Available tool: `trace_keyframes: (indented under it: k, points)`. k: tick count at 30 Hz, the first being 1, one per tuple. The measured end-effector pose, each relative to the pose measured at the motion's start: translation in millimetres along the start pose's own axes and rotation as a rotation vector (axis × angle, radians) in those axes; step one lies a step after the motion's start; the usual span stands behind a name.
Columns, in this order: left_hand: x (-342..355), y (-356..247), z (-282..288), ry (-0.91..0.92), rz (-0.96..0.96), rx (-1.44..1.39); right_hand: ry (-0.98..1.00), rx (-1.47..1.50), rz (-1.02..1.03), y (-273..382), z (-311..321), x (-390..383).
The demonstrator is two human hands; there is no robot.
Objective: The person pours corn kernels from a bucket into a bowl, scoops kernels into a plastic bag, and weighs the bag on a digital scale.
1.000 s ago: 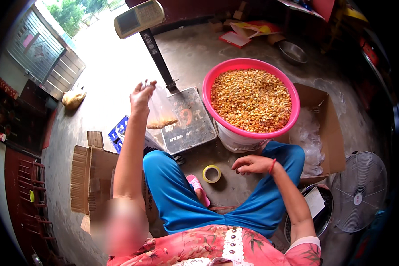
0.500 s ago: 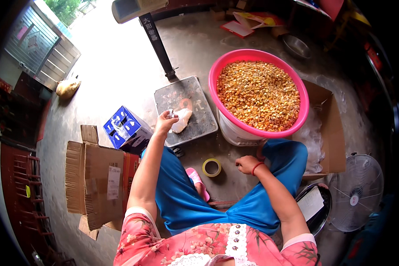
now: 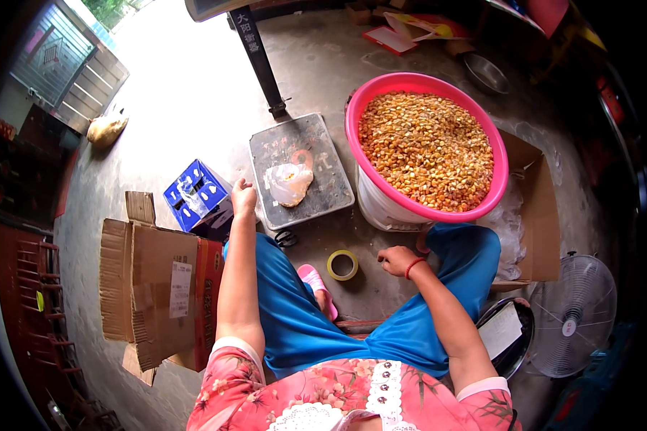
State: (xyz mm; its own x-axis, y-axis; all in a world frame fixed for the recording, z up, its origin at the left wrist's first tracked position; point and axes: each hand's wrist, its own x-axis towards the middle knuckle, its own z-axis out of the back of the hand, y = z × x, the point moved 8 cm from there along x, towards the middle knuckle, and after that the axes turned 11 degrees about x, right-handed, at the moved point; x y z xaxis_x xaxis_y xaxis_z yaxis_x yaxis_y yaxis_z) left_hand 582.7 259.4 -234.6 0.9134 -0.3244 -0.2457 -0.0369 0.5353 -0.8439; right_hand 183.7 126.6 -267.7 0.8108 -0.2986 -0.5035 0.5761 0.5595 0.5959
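Note:
A small clear plastic bag with yellowish kernels in it rests on the dark platform of a floor scale, untouched. My left hand is just off the platform's left edge, between it and a blue box, its fingers curled with nothing visible in them. By my right knee, my right hand hangs loosely closed, and I see nothing in it. Beyond that hand a pink basin heaped with corn kernels sits on a white bucket. A roll of tape lies on the floor between my feet.
The blue box and an opened cardboard carton stand on the left. Black-handled scissors lie under the scale's near edge. To the right are a carton of clear bags and a fan. The scale's post rises behind the platform.
My left hand has let go of the plastic bag and drawn back to the left, off the platform. The bag's top has slumped over. My right hand has barely moved.

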Motion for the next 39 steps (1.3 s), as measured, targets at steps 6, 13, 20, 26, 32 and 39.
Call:
trace_keyframes:
  k: [6, 13, 20, 26, 32, 39]
  points:
    - [-0.6, 7.0, -10.8, -0.005, 0.063, -0.088, -0.008, 0.005, -0.027, -2.5, 1.5, -0.5]
    - [11.0, 6.7, -10.4, 0.05, -0.026, -0.069, 0.034, 0.037, -0.02, -13.8, -15.1, 6.6]
    - [-13.0, -23.2, -15.0, 0.133, -0.15, 0.37, 0.181, 0.457, -0.028, 29.7, -15.0, 30.3]
    - [-19.5, -34.3, -8.4, 0.057, -0.155, 0.534, -0.281, 0.644, 0.281, 135.7, 45.7, 105.0]
    - [-25.7, -46.9, -10.6, -0.019, -0.303, 0.595, -0.556, 0.193, 0.49, 221.4, 89.4, 153.3]
    - [-22.6, -59.2, -17.2, 0.006, -0.383, 0.37, -0.514, -0.028, 0.393, 195.2, 79.2, 185.7]
